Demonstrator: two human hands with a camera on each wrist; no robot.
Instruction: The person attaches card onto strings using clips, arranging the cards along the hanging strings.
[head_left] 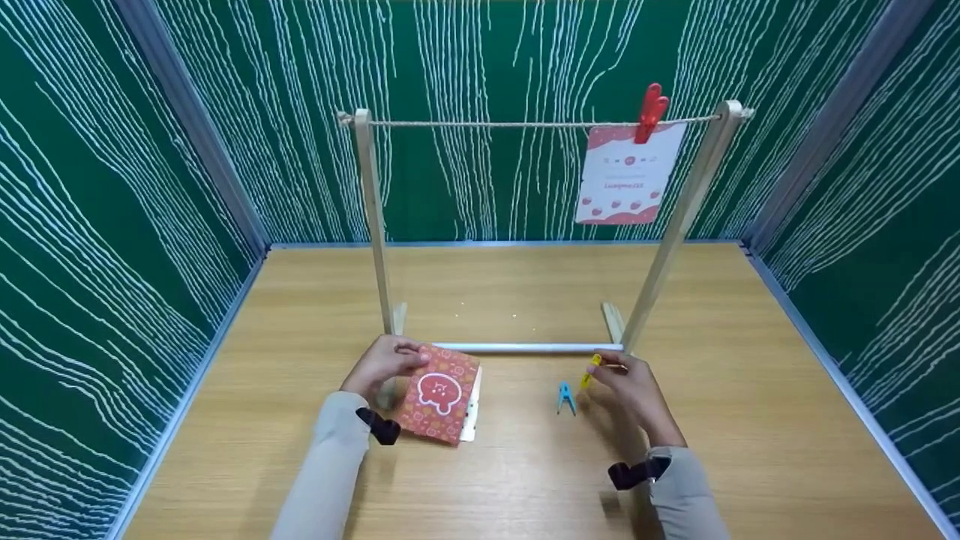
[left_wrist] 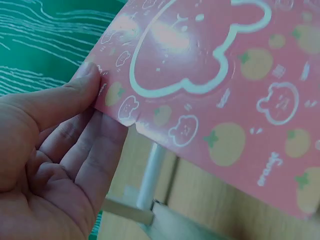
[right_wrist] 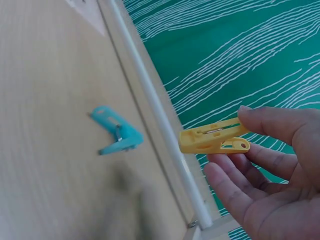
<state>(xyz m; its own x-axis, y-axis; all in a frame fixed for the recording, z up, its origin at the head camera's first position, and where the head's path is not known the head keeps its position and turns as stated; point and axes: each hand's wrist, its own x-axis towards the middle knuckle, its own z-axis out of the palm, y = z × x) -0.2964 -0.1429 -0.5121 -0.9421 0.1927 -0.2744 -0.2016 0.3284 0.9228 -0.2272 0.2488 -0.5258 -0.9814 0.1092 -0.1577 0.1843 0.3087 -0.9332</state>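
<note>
My left hand (head_left: 382,365) pinches the upper left corner of a red patterned card (head_left: 439,394) with a bear face on it. Behind that card a white sheet's edge (head_left: 471,412) sticks out on the right. In the left wrist view the thumb (left_wrist: 87,82) lies on the card's printed side, fingers behind. My right hand (head_left: 634,386) holds a yellow clothespin (right_wrist: 215,137) between thumb and fingers, its legs in the grip and its jaw end pointing away. A blue clothespin (head_left: 565,398) rests on the table just left of that hand.
A wooden frame (head_left: 373,217) with a rope (head_left: 487,124) across its top stands behind the hands. On the rope's right part a red clothespin (head_left: 651,112) holds a white and pink card (head_left: 628,176). A white bar (head_left: 525,348) joins the frame's feet.
</note>
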